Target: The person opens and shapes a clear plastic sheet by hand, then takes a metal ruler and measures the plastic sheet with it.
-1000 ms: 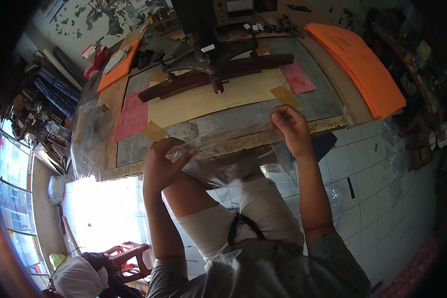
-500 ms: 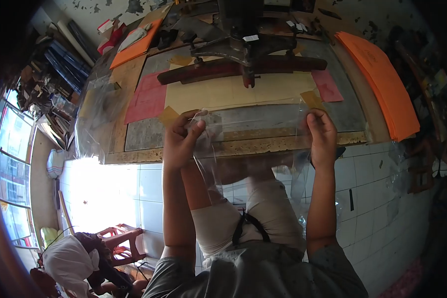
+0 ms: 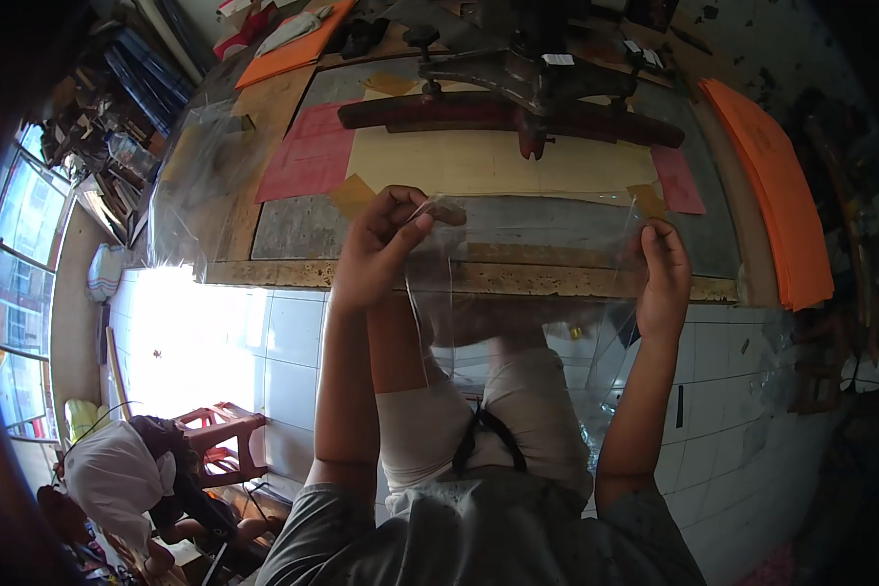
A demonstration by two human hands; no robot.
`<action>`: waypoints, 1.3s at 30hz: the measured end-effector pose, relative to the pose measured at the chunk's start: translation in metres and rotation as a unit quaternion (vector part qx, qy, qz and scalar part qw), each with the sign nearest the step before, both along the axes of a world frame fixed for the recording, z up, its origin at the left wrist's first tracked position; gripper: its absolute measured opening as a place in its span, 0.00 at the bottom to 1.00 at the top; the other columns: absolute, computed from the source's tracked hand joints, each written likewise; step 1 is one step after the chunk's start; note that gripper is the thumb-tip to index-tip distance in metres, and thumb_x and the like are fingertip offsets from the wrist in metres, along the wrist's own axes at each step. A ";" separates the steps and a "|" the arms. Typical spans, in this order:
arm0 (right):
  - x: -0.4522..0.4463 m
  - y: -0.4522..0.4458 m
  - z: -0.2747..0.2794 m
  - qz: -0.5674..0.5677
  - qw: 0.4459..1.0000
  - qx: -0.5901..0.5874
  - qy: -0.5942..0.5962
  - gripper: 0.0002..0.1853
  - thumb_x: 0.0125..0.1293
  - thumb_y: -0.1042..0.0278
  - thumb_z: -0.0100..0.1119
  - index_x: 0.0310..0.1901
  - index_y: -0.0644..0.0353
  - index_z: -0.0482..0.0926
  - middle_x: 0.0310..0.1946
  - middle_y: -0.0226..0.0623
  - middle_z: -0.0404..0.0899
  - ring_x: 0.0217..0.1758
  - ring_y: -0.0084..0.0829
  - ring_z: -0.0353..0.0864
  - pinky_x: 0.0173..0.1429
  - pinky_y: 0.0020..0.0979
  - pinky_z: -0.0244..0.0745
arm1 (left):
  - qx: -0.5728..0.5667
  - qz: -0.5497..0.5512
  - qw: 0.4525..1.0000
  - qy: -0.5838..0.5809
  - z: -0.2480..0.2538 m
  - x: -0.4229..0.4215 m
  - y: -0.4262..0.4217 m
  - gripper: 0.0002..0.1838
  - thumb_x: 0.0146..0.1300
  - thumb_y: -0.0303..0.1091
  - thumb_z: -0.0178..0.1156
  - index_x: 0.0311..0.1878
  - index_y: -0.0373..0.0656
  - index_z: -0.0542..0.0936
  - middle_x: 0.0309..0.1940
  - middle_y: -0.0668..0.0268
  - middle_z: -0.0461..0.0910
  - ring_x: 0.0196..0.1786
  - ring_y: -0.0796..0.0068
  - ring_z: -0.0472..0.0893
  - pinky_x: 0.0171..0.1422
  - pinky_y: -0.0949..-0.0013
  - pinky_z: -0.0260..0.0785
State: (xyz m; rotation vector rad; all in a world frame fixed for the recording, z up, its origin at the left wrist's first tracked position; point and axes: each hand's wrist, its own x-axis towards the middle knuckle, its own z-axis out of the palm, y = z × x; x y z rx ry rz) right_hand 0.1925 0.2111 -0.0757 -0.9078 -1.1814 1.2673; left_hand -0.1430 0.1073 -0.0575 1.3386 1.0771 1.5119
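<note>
A clear plastic sheet (image 3: 537,230) hangs between my two hands, in front of the near edge of the worktable. My left hand (image 3: 379,249) pinches its upper left corner between thumb and fingers. At the other side my right hand (image 3: 665,278) has closed fingers on the upper right part; a corner of film sticks up above them. Below, the film drapes over my lap, its lower edge hard to make out. Beyond it, a pale yellow sheet (image 3: 498,166) lies on the grey table surface (image 3: 303,230) under a dark metal press with a red-brown bar (image 3: 518,117).
Pink sheets (image 3: 308,151) lie at both ends of the yellow one. Orange sheets (image 3: 772,195) are stacked at the table's right side, and clear plastic (image 3: 200,186) covers its left corner. Another person (image 3: 117,479) is low at the left, near a red stool (image 3: 230,439).
My view has tilted and shifted, so the table and press appear further right and higher. Both hands still grip the plastic sheet; its right corner now stands up above my right fingers.
</note>
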 end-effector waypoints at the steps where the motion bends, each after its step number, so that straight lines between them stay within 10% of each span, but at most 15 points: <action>1: 0.000 0.000 0.000 0.004 1.000 -0.001 0.004 0.12 0.76 0.61 0.63 0.50 0.61 0.81 0.40 0.21 0.78 0.44 0.14 0.75 0.52 0.20 0.72 | -0.003 -0.013 0.999 -0.048 0.002 0.000 -0.001 0.09 0.78 0.31 0.54 0.54 0.36 0.74 0.52 0.49 0.85 0.59 0.66 0.82 0.61 0.64 0.76; 6: 0.002 0.002 0.000 0.002 1.000 -0.006 0.010 0.11 0.77 0.60 0.61 0.51 0.59 0.80 0.39 0.22 0.78 0.42 0.16 0.77 0.49 0.26 0.78 | -0.055 -0.024 0.985 -0.163 0.011 -0.001 -0.003 0.13 0.80 0.35 0.50 0.52 0.35 0.78 0.54 0.50 0.85 0.57 0.66 0.83 0.62 0.64 0.75; 15: 0.003 0.001 0.005 0.029 0.999 -0.029 0.028 0.13 0.76 0.58 0.63 0.50 0.59 0.80 0.39 0.21 0.76 0.43 0.15 0.76 0.50 0.25 0.79 | 0.007 -0.089 0.996 0.011 -0.002 -0.013 -0.001 0.17 0.71 0.30 0.65 0.58 0.34 0.77 0.57 0.57 0.83 0.60 0.67 0.83 0.63 0.67 0.76; 39: -0.003 -0.002 0.006 0.015 1.000 -0.017 0.022 0.11 0.74 0.61 0.65 0.48 0.59 0.81 0.36 0.22 0.80 0.37 0.14 0.78 0.43 0.22 0.78 | 0.044 0.228 0.965 0.118 -0.007 0.018 -0.008 0.14 0.77 0.39 0.59 0.47 0.35 0.82 0.31 0.61 0.86 0.35 0.75 0.87 0.38 0.72 0.79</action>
